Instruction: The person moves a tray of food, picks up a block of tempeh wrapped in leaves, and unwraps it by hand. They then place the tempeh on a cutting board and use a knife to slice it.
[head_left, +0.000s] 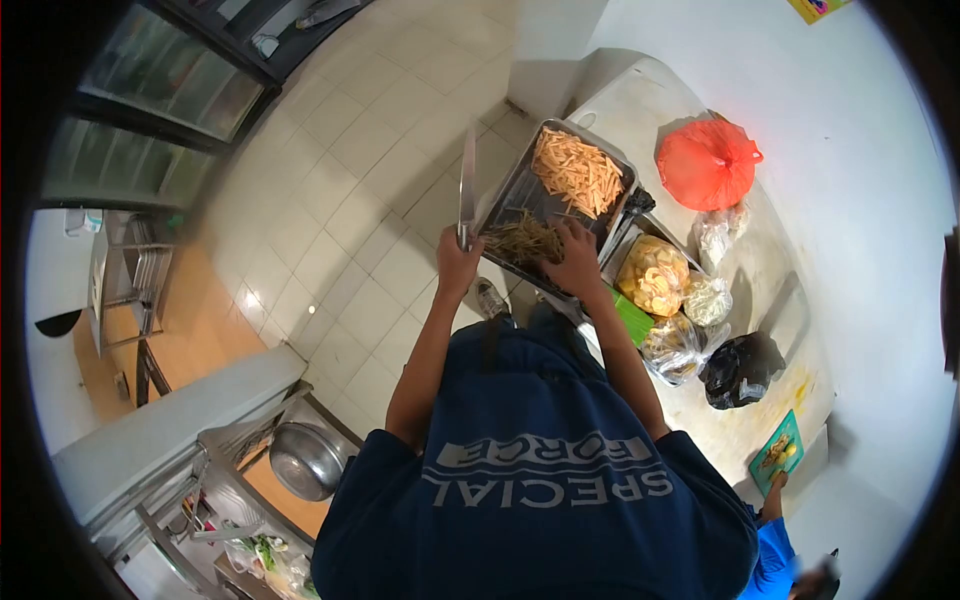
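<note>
My left hand (458, 262) is closed around the handle of a large kitchen knife (468, 175), its blade pointing away from me beside the tray's left edge. A dark metal tray (510, 195) lies in front of me. At its near end sits a pile of thin greenish-brown strips (522, 240). My right hand (578, 262) reaches over the right side of this pile, thumb and fingers apart, with the fingertips touching the strips. Pale orange cut sticks (575, 172) are heaped at the far end of the same tray.
On the white table (625, 100) are a red plastic bag (708, 163), bags of yellowish slices (653, 275), a green packet (628, 318) and a black bag (738, 370). At lower right a co-worker's hand (779, 481) is at a green cutting board (768, 455). A steel bowl (305, 462) stands behind left.
</note>
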